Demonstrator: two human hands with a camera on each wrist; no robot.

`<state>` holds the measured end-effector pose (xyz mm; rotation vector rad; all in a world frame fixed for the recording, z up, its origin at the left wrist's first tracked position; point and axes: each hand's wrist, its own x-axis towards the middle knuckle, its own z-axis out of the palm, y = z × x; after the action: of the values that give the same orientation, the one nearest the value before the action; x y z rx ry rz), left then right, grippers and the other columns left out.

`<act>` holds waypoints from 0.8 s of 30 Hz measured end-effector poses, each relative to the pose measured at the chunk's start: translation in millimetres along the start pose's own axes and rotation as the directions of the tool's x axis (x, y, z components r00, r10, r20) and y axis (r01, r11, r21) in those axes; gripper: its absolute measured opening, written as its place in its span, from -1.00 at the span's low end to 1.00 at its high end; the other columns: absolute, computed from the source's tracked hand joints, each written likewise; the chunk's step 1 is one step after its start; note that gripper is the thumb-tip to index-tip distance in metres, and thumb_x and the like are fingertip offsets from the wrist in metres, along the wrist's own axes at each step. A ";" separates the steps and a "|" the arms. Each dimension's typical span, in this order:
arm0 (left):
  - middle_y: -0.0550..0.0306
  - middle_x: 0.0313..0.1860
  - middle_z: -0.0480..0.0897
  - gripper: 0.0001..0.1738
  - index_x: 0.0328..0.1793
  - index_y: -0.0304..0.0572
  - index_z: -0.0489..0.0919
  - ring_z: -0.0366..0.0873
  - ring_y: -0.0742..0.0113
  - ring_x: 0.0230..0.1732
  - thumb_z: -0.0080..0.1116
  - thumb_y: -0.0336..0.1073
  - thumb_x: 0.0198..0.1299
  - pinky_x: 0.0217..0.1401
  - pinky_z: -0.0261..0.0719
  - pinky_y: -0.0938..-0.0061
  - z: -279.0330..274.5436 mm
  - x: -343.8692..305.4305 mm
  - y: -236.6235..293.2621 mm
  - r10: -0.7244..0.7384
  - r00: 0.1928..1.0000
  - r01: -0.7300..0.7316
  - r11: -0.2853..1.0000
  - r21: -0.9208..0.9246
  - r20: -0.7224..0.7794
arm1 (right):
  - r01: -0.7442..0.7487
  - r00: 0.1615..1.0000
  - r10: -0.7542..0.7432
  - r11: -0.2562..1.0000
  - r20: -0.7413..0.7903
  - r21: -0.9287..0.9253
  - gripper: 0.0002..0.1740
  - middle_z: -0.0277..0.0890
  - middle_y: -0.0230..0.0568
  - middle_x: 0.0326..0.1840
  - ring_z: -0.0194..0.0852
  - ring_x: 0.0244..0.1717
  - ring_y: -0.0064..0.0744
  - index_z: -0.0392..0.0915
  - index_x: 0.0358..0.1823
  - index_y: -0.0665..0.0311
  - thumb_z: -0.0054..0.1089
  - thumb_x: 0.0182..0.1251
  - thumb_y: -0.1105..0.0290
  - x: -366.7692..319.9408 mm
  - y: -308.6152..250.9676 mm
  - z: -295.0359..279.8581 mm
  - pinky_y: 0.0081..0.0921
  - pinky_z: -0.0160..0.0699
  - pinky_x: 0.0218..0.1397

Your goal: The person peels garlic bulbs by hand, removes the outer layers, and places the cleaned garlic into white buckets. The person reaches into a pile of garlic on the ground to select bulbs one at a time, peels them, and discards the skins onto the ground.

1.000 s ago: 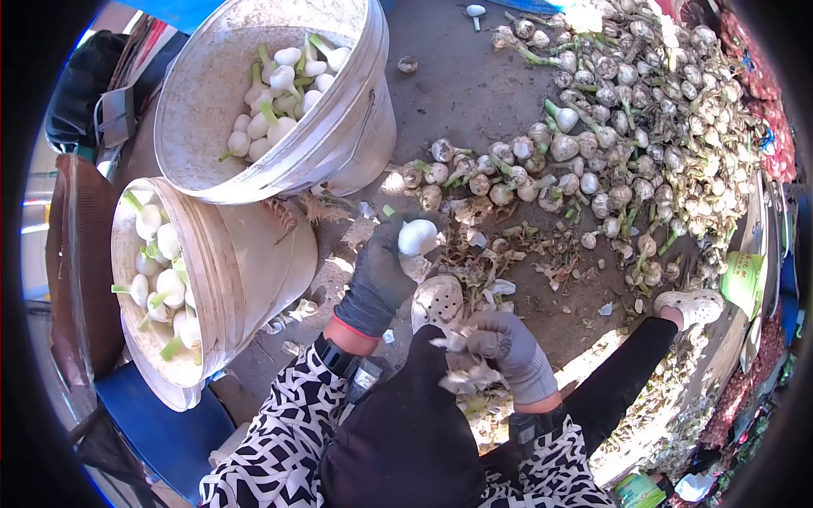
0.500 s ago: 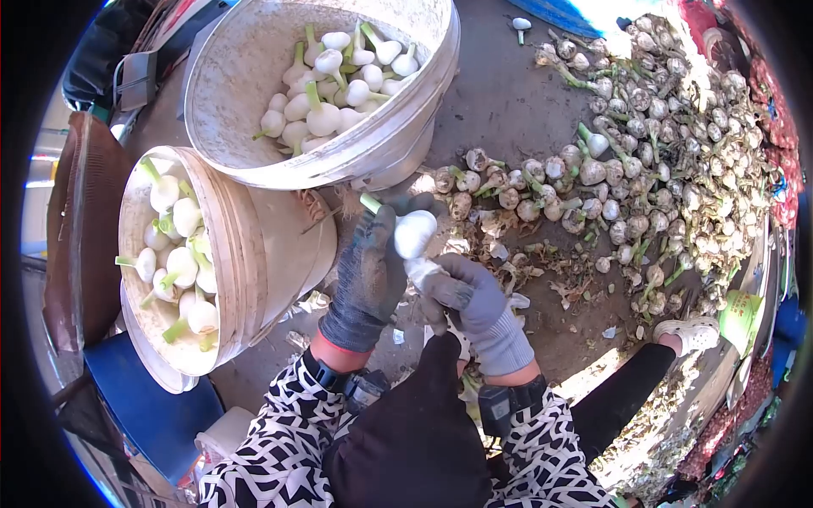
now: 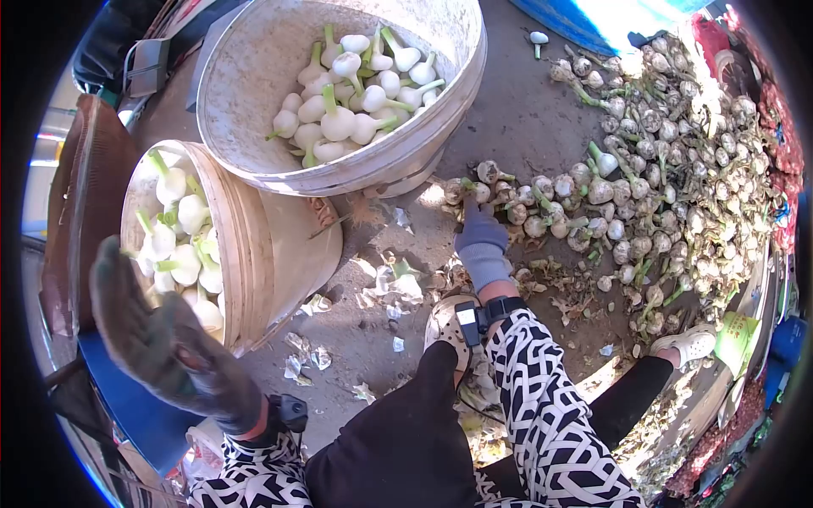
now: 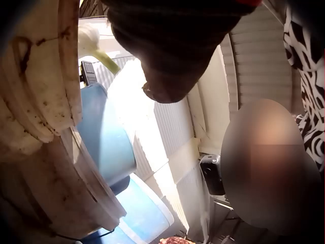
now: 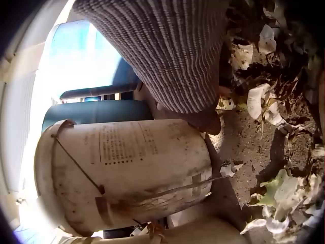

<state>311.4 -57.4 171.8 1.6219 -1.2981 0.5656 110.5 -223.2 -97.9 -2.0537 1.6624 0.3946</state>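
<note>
My left hand [image 3: 182,347], in a dark stained glove, is raised with its fingers extended and spread beside the tilted lower bucket [image 3: 279,245]; nothing is in its palm. In the left wrist view a white garlic bulb [image 4: 89,38] with a green stem shows by the bucket rim, below the glove's dark edge. My right hand [image 3: 483,241], in a grey knit glove, reaches to the near end of the garlic pile. Its fingertips are right at a dirty garlic bulb [image 3: 482,193]; I cannot tell whether they grip it.
Peeled garlic bulbs [image 3: 339,123] lie in the upper white bucket [image 3: 237,93], and more fill the lower one. The heap of unpeeled garlic [image 3: 677,186] spreads to the right. Loose skins [image 3: 398,284] litter the ground near a clog [image 3: 449,326]. A lone bulb [image 3: 539,39] lies at the back.
The peeled garlic bulb has left my left hand, which moved left to the lower bucket and spread its fingers. My right hand left the bulb and stretched forward to the pile's edge.
</note>
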 end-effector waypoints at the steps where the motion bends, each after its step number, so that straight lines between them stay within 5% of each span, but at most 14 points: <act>1: -0.21 0.25 0.52 -0.38 0.37 -0.43 0.36 0.45 0.03 0.32 0.07 -0.07 0.37 0.47 0.26 0.13 7.1 -21.7 5.9 -0.071 0.979 0.122 0.954 -0.274 0.189 | 0.005 1.000 -0.005 1.000 0.002 -0.005 -0.22 0.33 0.13 0.35 0.56 0.08 0.09 0.25 0.41 0.12 0.33 0.17 0.11 4.1 5.6 11.4 -0.08 0.56 0.11; 3: -0.21 0.26 0.51 -0.41 0.30 -0.33 0.44 0.56 -0.01 0.16 0.25 -0.18 0.20 0.31 0.40 0.17 41.3 -52.5 7.7 -0.004 0.697 0.296 0.912 -0.283 0.717 | 0.074 0.997 -0.060 0.931 -0.049 0.356 -0.22 0.43 0.07 0.23 0.63 0.00 0.03 0.20 0.45 0.16 0.32 0.22 0.21 1.6 24.0 24.5 -0.10 0.61 0.05; 4: -0.19 0.26 0.49 -0.26 0.38 -0.29 0.37 0.53 -0.06 0.17 0.36 -0.16 0.10 0.32 0.40 0.19 70.6 -76.3 12.2 -0.045 0.583 0.430 0.864 -0.261 0.811 | -0.016 0.999 -0.019 0.557 0.032 0.830 -0.25 0.46 0.00 0.19 0.63 0.00 -0.04 0.20 0.45 0.19 0.29 0.25 0.27 -12.3 29.6 27.2 -0.16 0.63 0.05; 5: -0.21 0.30 0.45 -0.12 0.45 -0.27 0.28 0.47 -0.13 0.26 0.42 -0.10 0.05 0.36 0.38 0.14 95.1 -100.6 13.5 -0.019 0.560 0.417 0.871 -0.261 0.829 | -0.122 0.992 -0.026 -0.024 0.121 0.992 -0.27 0.48 -0.07 0.15 0.64 0.00 -0.11 0.19 0.46 0.21 0.26 0.28 0.34 -32.9 35.4 29.9 -0.21 0.64 0.04; 7: -0.18 0.35 0.43 -0.06 0.48 -0.19 0.28 0.49 -0.07 0.26 0.50 -0.11 -0.01 0.23 0.53 0.23 131.8 -148.3 12.7 -0.081 0.474 0.466 0.868 -0.172 0.877 | -0.175 0.974 -0.220 -0.557 0.059 0.812 -0.28 0.47 -0.16 0.15 0.59 0.04 -0.29 0.17 0.48 0.28 0.24 0.31 0.41 -93.6 35.5 -1.4 -0.40 0.60 0.08; 10: -0.17 0.31 0.46 -0.11 0.44 -0.19 0.33 0.50 -0.08 0.23 0.49 -0.13 -0.01 0.17 0.57 0.22 142.8 -152.5 29.5 -0.031 0.328 0.779 0.574 -0.252 0.944 | 0.040 0.990 -0.100 -0.468 -0.098 0.883 -0.32 0.52 -0.12 0.12 0.61 -0.05 -0.34 0.25 0.44 0.23 0.26 0.34 0.24 -128.7 30.0 1.2 -0.38 0.60 0.05; 11: -0.16 0.28 0.49 -0.15 0.42 -0.19 0.36 0.52 -0.07 0.21 0.48 -0.16 0.00 0.16 0.57 0.22 140.7 -151.2 31.7 0.031 0.421 0.629 0.710 -0.316 0.907 | 0.051 0.990 -0.094 -0.469 -0.108 0.882 -0.32 0.52 -0.12 0.12 0.61 -0.05 -0.34 0.25 0.44 0.23 0.26 0.34 0.24 -131.5 37.2 -2.7 -0.38 0.60 0.05; 13: -0.14 0.25 0.52 -0.20 0.40 -0.20 0.39 0.54 -0.06 0.19 0.47 -0.19 0.01 0.15 0.57 0.22 137.6 -144.9 34.5 0.110 0.504 0.446 0.817 -0.367 0.857 | 0.215 0.977 -0.039 0.178 -0.211 0.960 -0.38 0.57 -0.27 -0.03 0.54 -0.15 -0.54 0.34 0.37 0.27 0.25 0.37 0.16 -136.6 49.3 -25.3 -0.54 0.53 -0.03; 14: -0.12 0.22 0.54 -0.22 0.39 -0.19 0.40 0.55 -0.05 0.18 0.46 -0.22 0.01 0.16 0.56 0.23 133.9 -138.7 36.8 0.182 0.541 0.298 0.871 -0.390 0.821 | 0.211 0.978 -0.059 0.275 -0.202 0.938 -0.65 0.51 -0.26 -0.18 0.45 -0.14 -0.59 0.56 0.05 0.36 0.31 0.32 0.32 -139.6 51.9 -45.3 -0.58 0.48 -0.01; 15: -0.10 0.19 0.56 -0.24 0.38 -0.19 0.42 0.56 -0.04 0.16 0.45 -0.26 0.01 0.18 0.56 0.23 129.5 -134.7 39.3 0.257 0.563 0.146 0.905 -0.401 0.786 | 0.207 0.978 -0.058 0.277 -0.198 0.939 -0.65 0.51 -0.26 -0.18 0.45 -0.14 -0.59 0.56 0.05 0.36 0.31 0.32 0.32 -141.6 48.8 -54.4 -0.58 0.48 -0.01; 17: -0.11 0.18 0.56 -0.27 0.37 -0.17 0.44 0.57 -0.03 0.15 0.42 -0.29 0.02 0.19 0.54 0.25 125.9 -134.8 42.3 0.241 0.604 0.135 0.909 -0.395 0.760 | 0.244 0.969 -0.045 0.329 -0.243 0.912 -0.78 0.52 -0.33 -0.34 0.42 -0.26 -0.61 0.60 -0.12 0.33 0.28 0.34 0.33 -144.2 43.6 -64.7 -0.58 0.46 -0.14; 20: -0.09 0.17 0.56 -0.27 0.36 -0.16 0.44 0.57 0.02 0.14 0.44 -0.28 0.00 0.19 0.54 0.29 126.9 -136.3 42.6 0.182 0.641 0.247 0.871 -0.425 0.745 | 0.247 0.969 -0.074 0.341 -0.237 0.907 -0.79 0.53 -0.37 -0.40 0.40 -0.37 -0.59 0.62 -0.14 0.34 0.25 0.37 0.32 -150.0 47.7 -74.1 -0.54 0.45 -0.23; 23: -0.09 0.21 0.54 -0.21 0.40 -0.20 0.39 0.58 0.09 0.13 0.43 -0.12 0.05 0.16 0.55 0.33 122.4 -135.4 41.8 0.128 0.492 0.515 0.754 -0.406 0.861 | 0.239 0.971 -0.099 0.378 -0.217 0.894 -0.78 0.56 -0.31 -0.39 0.43 -0.37 -0.58 0.61 -0.13 0.35 0.22 0.38 0.33 -156.9 56.5 -74.9 -0.53 0.47 -0.23; 24: -0.09 0.22 0.53 -0.15 0.43 -0.23 0.35 0.58 0.11 0.13 0.40 0.01 0.07 0.16 0.55 0.36 123.8 -133.8 39.1 0.122 0.304 0.862 0.388 -0.327 0.945 | 0.265 0.964 -0.117 0.405 -0.238 0.875 -0.78 0.58 -0.28 -0.40 0.45 -0.37 -0.57 0.62 -0.12 0.36 0.21 0.38 0.34 -159.8 59.3 -75.8 -0.52 0.48 -0.23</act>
<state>206.9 -100.3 23.6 1.1992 -1.2907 -1.4533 11.6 -138.3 35.6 -1.3614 1.2049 -0.6608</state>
